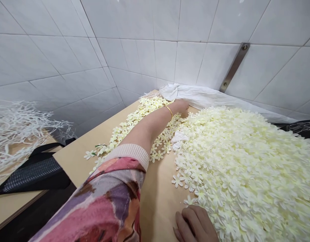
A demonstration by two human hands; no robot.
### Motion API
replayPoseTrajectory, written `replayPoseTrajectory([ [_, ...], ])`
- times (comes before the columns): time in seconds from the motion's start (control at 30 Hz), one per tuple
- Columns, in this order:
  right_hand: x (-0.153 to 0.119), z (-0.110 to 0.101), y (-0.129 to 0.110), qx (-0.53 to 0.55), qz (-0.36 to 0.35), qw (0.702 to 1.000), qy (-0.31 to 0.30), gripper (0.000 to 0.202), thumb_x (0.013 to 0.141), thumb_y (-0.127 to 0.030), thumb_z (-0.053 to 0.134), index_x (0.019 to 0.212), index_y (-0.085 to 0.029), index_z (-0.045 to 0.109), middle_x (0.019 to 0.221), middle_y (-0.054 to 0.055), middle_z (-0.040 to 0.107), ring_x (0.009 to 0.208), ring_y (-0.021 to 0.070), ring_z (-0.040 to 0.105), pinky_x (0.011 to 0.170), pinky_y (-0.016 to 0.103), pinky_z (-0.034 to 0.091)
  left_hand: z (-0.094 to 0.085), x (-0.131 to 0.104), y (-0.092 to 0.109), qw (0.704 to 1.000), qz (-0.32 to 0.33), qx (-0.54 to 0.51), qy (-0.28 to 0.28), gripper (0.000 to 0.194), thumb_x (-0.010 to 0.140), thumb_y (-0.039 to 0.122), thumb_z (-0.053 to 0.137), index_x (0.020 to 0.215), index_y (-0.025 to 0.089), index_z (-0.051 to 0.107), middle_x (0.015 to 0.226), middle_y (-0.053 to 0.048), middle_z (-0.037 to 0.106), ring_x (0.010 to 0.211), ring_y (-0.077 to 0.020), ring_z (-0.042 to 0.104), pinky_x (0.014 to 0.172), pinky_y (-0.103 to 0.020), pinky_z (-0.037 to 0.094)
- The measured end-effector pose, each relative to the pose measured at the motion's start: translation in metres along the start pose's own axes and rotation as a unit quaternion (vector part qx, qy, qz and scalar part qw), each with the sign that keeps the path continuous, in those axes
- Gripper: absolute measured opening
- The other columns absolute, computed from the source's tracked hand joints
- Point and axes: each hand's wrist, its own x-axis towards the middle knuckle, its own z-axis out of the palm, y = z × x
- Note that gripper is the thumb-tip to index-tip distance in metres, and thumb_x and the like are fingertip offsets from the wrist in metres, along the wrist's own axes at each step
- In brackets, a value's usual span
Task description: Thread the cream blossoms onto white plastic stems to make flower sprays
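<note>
My left hand point(182, 107) reaches far across the wooden table point(155, 191) to the white cloth point(207, 95) by the wall, its fingers mostly turned away. A gold bracelet point(169, 112) circles its wrist. Loose pale yellow flowers point(134, 117) lie under and beside that forearm. My right hand point(195, 223) rests near the bottom edge with curled fingers, beside the large heap of cream flowers point(240, 161); whatever its fingers may hold is hidden. A small crumpled white piece point(179, 137) sits at the heap's left edge.
White branching pieces point(16, 131) and a black mesh item point(39, 171) are at the left, on another wooden surface. A metal bracket point(234, 67) is fixed to the tiled wall point(134, 20). Dark plastic point(302, 129) shows at the right edge.
</note>
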Motion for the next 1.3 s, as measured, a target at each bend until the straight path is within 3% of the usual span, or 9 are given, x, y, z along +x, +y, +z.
replayPoseTrajectory([
  [0.17, 0.009, -0.016, 0.007, 0.003, -0.054, 0.993, -0.105, 0.019, 0.087, -0.016, 0.045, 0.078, -0.014, 0.061, 0.068, 0.005, 0.057, 0.068, 0.0155, 0.054, 0.063, 0.029, 0.044, -0.019, -0.019, -0.008, 0.997, -0.015, 0.068, 0.028, 0.043, 0.058, 0.017, 0.063, 0.099, 0.023, 0.069, 0.105, -0.013, 0.063, 0.114, -0.0335, 0.048, 0.09, -0.042, 0.04],
  [0.33, 0.02, -0.027, 0.006, 0.022, -0.043, 0.988, -0.146, 0.019, 0.087, -0.015, 0.044, 0.081, -0.012, 0.062, 0.07, 0.006, 0.059, 0.07, 0.0154, 0.055, 0.063, 0.029, 0.045, -0.035, -0.054, -0.018, 0.995, -0.002, 0.101, 0.016, 0.035, 0.057, 0.012, 0.058, 0.087, 0.023, 0.071, 0.087, -0.011, 0.065, 0.097, -0.0307, 0.058, 0.081, -0.04, 0.043],
  [0.5, 0.021, -0.029, 0.004, 0.03, -0.041, 0.987, -0.155, 0.019, 0.087, -0.014, 0.044, 0.082, -0.012, 0.062, 0.07, 0.006, 0.058, 0.07, 0.0157, 0.055, 0.063, 0.029, 0.045, -0.037, -0.1, -0.015, 0.99, 0.006, 0.097, -0.098, 0.027, 0.053, 0.009, 0.06, 0.073, 0.023, 0.071, 0.077, -0.007, 0.066, 0.084, -0.0271, 0.06, 0.073, -0.036, 0.044],
  [0.6, 0.017, -0.026, 0.005, 0.021, -0.05, 0.988, -0.146, 0.018, 0.086, -0.014, 0.045, 0.082, -0.012, 0.062, 0.07, 0.006, 0.058, 0.069, 0.0155, 0.055, 0.064, 0.029, 0.045, -0.04, -0.112, -0.01, 0.981, -0.013, 0.088, -0.174, 0.026, 0.052, 0.021, 0.069, 0.078, 0.024, 0.072, 0.086, -0.003, 0.069, 0.087, -0.0245, 0.059, 0.075, -0.031, 0.045],
  [0.7, 0.014, -0.022, 0.007, 0.008, -0.057, 0.991, -0.123, 0.018, 0.086, -0.015, 0.045, 0.08, -0.012, 0.061, 0.069, 0.006, 0.057, 0.068, 0.0156, 0.055, 0.063, 0.029, 0.045, -0.043, -0.101, -0.009, 0.986, -0.016, 0.067, -0.154, 0.029, 0.058, 0.033, 0.068, 0.086, 0.026, 0.071, 0.091, -0.001, 0.07, 0.089, -0.0207, 0.06, 0.077, -0.027, 0.045],
  [0.83, 0.014, -0.021, 0.008, 0.003, -0.062, 0.992, -0.109, 0.018, 0.086, -0.015, 0.045, 0.078, -0.013, 0.061, 0.067, 0.005, 0.057, 0.067, 0.0152, 0.054, 0.062, 0.029, 0.044, -0.036, -0.06, -0.007, 0.999, -0.009, 0.043, 0.025, 0.035, 0.068, 0.031, 0.059, 0.1, 0.022, 0.069, 0.1, -0.006, 0.069, 0.094, -0.0219, 0.06, 0.08, -0.027, 0.045],
  [0.9, 0.016, -0.02, 0.007, 0.001, -0.062, 0.993, -0.102, 0.019, 0.087, -0.015, 0.045, 0.077, -0.013, 0.061, 0.067, 0.005, 0.057, 0.066, 0.0148, 0.054, 0.062, 0.028, 0.043, -0.028, -0.038, -0.001, 0.998, -0.003, 0.032, 0.054, 0.041, 0.069, 0.026, 0.057, 0.108, 0.02, 0.066, 0.107, -0.009, 0.067, 0.099, -0.0236, 0.059, 0.083, -0.028, 0.044],
  [1.13, 0.016, -0.012, 0.003, 0.003, -0.02, 0.999, -0.043, 0.025, 0.089, -0.016, 0.041, 0.072, -0.014, 0.059, 0.063, 0.004, 0.055, 0.065, 0.0143, 0.05, 0.061, 0.028, 0.042, -0.002, 0.004, 0.011, 0.999, 0.034, 0.012, 0.019, 0.053, 0.061, 0.02, 0.061, 0.114, 0.022, 0.063, 0.103, -0.005, 0.068, 0.094, -0.0215, 0.061, 0.081, -0.025, 0.046],
  [1.3, 0.018, -0.016, 0.005, 0.004, -0.045, 0.994, -0.098, 0.021, 0.087, -0.015, 0.044, 0.076, -0.013, 0.061, 0.066, 0.005, 0.056, 0.067, 0.0142, 0.051, 0.061, 0.028, 0.042, 0.014, 0.008, 0.011, 0.999, 0.05, 0.006, 0.012, 0.047, 0.062, 0.015, 0.057, 0.107, 0.025, 0.066, 0.102, -0.003, 0.069, 0.092, -0.0203, 0.061, 0.077, -0.024, 0.046],
])
